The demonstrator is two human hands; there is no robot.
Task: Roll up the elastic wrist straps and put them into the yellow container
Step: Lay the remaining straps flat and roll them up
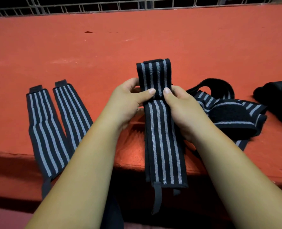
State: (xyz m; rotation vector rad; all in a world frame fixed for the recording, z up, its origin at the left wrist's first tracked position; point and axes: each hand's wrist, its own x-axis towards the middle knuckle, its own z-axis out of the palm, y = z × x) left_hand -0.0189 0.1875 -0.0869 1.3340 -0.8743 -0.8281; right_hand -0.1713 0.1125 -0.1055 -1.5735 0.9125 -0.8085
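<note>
A black wrist strap with grey stripes (163,138) hangs lengthwise over the front edge of the red surface, its far end standing up past my fingers. My left hand (128,100) grips its left edge with the thumb pressed on top. My right hand (181,103) grips its right edge the same way. Two more striped straps (44,126) (72,113) lie flat side by side at the left. A tangled heap of straps (227,113) lies at the right. No yellow container is in view.
The red cloth-covered surface (137,38) stretches far back to a metal grid fence (104,5). A dark black object (279,98) sits at the right edge. The surface's front edge drops off just below my forearms.
</note>
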